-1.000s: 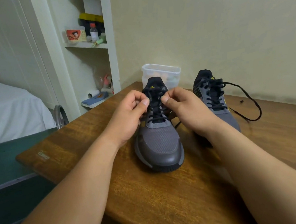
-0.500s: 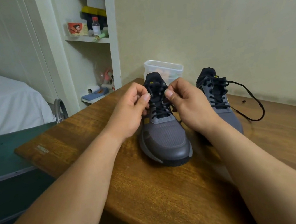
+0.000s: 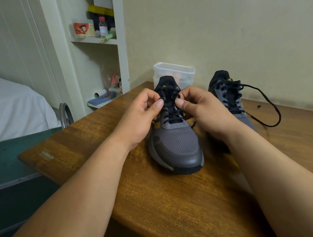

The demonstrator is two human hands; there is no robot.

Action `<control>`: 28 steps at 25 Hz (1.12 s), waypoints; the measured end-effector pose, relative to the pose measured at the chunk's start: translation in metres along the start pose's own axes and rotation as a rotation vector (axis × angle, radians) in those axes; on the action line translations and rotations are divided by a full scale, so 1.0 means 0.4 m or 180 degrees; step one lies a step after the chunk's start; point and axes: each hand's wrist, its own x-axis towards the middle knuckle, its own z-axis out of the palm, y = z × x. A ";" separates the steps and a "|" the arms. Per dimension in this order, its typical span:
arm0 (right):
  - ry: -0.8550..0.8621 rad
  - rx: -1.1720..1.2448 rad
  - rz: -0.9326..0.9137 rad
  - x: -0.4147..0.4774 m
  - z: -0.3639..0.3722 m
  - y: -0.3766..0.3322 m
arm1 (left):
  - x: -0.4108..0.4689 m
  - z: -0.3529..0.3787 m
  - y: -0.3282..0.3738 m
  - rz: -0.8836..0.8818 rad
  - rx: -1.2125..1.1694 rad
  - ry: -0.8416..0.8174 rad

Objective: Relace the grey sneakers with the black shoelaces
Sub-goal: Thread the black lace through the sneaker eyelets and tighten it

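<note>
Grey sneaker stood centre frame on a worktop, toe toward the camera, heel toward the wall. Left hand and right hand — each grip pinched its black shoelace. Bed lay upper left.

Your grey sneaker stands just before the clear tub, black lace crisscrossed; its mate sits right of the tub, loose lace trailing.

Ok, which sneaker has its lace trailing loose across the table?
The sneaker on the right: its black lace loops out over the table, unlike on the middle sneaker.
</note>
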 end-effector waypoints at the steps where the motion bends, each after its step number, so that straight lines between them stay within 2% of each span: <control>1: -0.0003 -0.0020 0.0005 -0.001 0.001 -0.001 | 0.001 -0.002 -0.004 0.0009 0.0029 0.0040; 6: -0.0032 -0.0026 0.0029 -0.004 0.008 -0.006 | 0.000 0.003 -0.003 0.0064 0.0202 0.0369; 11: -0.0033 -0.0031 0.0091 -0.009 0.005 -0.009 | -0.006 0.003 -0.005 -0.0109 0.0071 0.0113; 17: -0.0031 -0.0126 0.0107 -0.007 0.005 -0.007 | -0.005 0.004 -0.007 0.0030 0.0284 0.0419; 21: 0.0001 -0.0133 0.0123 -0.006 0.005 -0.003 | -0.002 -0.001 -0.015 -0.0069 0.0147 0.0207; 24: 0.0178 -0.0275 0.0019 -0.002 0.013 -0.001 | -0.002 -0.001 -0.015 -0.0014 0.0184 0.0179; 28: 0.0514 -0.0070 0.0007 -0.002 0.028 0.003 | 0.002 0.001 -0.019 -0.0009 0.0154 0.0198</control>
